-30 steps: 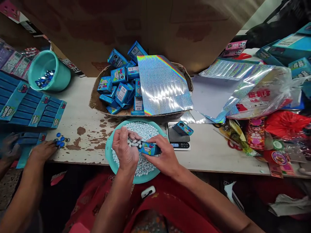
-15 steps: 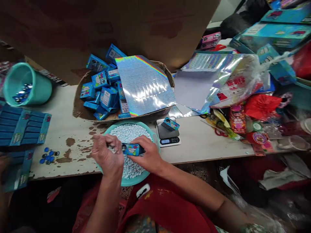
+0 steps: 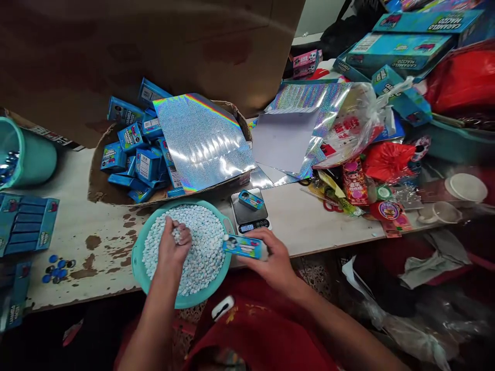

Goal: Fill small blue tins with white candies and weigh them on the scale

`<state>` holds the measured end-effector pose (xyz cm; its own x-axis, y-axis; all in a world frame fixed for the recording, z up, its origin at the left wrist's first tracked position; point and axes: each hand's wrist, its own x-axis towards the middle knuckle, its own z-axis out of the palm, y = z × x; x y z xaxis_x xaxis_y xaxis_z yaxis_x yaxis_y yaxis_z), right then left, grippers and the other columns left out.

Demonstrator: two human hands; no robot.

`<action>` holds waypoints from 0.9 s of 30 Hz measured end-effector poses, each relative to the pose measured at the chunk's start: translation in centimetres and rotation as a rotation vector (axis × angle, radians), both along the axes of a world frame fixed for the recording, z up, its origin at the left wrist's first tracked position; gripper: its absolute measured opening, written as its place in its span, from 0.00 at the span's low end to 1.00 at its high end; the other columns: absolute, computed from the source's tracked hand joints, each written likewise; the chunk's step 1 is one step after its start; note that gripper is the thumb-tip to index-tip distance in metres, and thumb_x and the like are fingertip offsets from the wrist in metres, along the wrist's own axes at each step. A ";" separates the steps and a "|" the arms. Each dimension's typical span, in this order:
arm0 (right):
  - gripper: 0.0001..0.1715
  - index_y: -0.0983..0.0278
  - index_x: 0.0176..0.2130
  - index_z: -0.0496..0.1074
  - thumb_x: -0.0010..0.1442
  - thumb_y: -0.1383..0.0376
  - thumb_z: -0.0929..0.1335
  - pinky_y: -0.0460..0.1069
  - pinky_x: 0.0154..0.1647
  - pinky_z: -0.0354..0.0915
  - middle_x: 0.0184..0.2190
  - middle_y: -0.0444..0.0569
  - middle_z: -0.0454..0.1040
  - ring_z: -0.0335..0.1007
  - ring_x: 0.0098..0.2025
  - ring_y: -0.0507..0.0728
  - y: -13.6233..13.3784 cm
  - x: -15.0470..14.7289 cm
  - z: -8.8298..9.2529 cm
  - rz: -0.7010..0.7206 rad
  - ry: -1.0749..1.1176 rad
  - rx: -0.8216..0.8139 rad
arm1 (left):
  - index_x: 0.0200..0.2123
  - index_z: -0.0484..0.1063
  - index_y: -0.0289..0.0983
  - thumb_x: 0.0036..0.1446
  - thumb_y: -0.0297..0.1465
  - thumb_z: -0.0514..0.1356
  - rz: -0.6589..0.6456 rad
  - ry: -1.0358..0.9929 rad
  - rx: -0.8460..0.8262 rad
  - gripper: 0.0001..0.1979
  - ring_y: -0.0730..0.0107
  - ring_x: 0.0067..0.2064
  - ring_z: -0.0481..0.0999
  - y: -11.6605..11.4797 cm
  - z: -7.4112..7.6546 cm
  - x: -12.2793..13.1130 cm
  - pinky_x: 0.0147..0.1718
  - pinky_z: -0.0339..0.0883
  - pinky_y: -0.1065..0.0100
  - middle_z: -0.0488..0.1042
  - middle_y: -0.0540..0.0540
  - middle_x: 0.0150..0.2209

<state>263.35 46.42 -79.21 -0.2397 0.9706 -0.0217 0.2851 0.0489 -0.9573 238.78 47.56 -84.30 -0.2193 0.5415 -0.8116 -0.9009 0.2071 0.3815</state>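
Observation:
My left hand [image 3: 174,247] rests in a teal bowl [image 3: 136,260] full of small white candies [image 3: 201,247], fingers curled around a few of them. My right hand [image 3: 270,257] grips a small blue candy box [image 3: 243,246] at the bowl's right rim, its open end toward the candies. Just behind the box stands a small digital scale [image 3: 250,216] with another blue box [image 3: 250,199] lying on it.
A cardboard tray [image 3: 96,190] of several blue boxes and a holographic sheet [image 3: 201,141] sits behind the bowl. A teal bucket [image 3: 29,157] and flat blue cartons [image 3: 27,224] lie left, with blue beads [image 3: 58,265]. Packets, bags and cups crowd the right.
The view swung right and down. My hands have parted: the left now lies in the candies, and the right has carried the box to the bowl's right rim.

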 end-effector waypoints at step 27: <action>0.21 0.62 0.41 0.72 0.49 0.56 0.74 0.56 0.45 0.67 0.40 0.49 0.73 0.71 0.41 0.59 -0.5 12.7 -2.4 -0.482 -0.246 -0.138 | 0.19 0.61 0.36 0.56 0.49 0.56 0.157 0.817 0.327 0.24 0.78 0.22 0.63 12.9 -3.1 17.4 0.24 0.60 0.74 0.61 0.54 0.18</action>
